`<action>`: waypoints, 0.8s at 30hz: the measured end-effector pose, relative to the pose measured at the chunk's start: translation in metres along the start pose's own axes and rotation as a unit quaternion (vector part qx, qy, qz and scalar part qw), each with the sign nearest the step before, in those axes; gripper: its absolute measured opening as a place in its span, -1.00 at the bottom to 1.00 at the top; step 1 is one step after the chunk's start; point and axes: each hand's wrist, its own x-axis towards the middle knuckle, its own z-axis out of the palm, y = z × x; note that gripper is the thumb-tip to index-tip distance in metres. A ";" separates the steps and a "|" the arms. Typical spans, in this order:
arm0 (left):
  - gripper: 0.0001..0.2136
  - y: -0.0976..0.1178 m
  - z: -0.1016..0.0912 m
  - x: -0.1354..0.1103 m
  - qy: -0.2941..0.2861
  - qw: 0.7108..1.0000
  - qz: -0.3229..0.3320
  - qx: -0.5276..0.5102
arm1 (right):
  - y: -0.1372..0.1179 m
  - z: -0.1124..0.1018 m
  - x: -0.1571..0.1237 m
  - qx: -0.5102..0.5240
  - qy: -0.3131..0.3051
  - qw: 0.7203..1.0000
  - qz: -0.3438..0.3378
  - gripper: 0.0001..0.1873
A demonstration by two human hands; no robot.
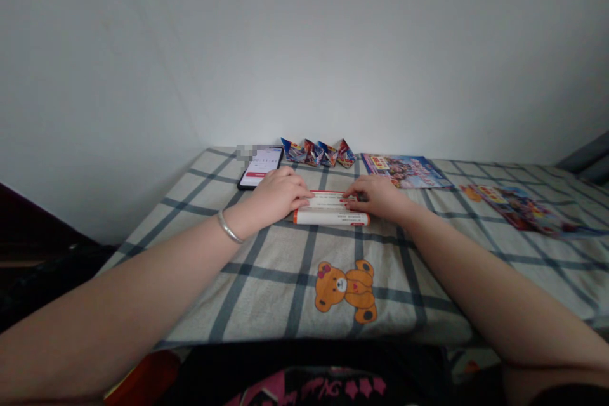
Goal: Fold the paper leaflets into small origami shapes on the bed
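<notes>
A white printed paper sheet (328,203) with red and orange edges lies on the tablecloth in front of me, its near edge curled or folded over. At its left end, the fingers of my left hand (281,193) grip and press the paper. My right hand (378,195) holds the right end, with fingers bent and the thumb near the fold. Behind the sheet stands a row of folded colourful paper pieces (318,152) with pointed tips. A phone (261,165) with a lit screen, showing what looks like a timer, lies just beyond my left hand.
A colourful printed leaflet (412,171) lies behind my right hand, and another leaflet (528,206) is further right. The checked tablecloth (266,304) carries a printed teddy bear (347,288) near its front edge. A pale wall (304,44) rises directly behind the table.
</notes>
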 end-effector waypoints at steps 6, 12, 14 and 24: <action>-0.81 -0.003 -0.001 0.001 -0.020 0.999 0.024 -0.008 | -0.006 0.002 0.000 0.074 -0.013 0.996 -0.049 -0.81; -0.78 0.004 -0.006 -0.003 -0.028 0.999 0.027 0.003 | -0.009 0.004 0.000 0.077 -0.009 0.995 -0.070 -0.76; -0.79 0.007 -0.006 -0.004 -0.023 0.999 0.020 0.013 | -0.011 0.002 -0.001 0.057 -0.011 0.996 -0.075 -0.76; -0.66 0.019 -0.010 -0.009 -0.036 0.999 0.003 0.029 | -0.030 -0.008 -0.007 -0.034 -0.021 0.996 -0.085 -0.79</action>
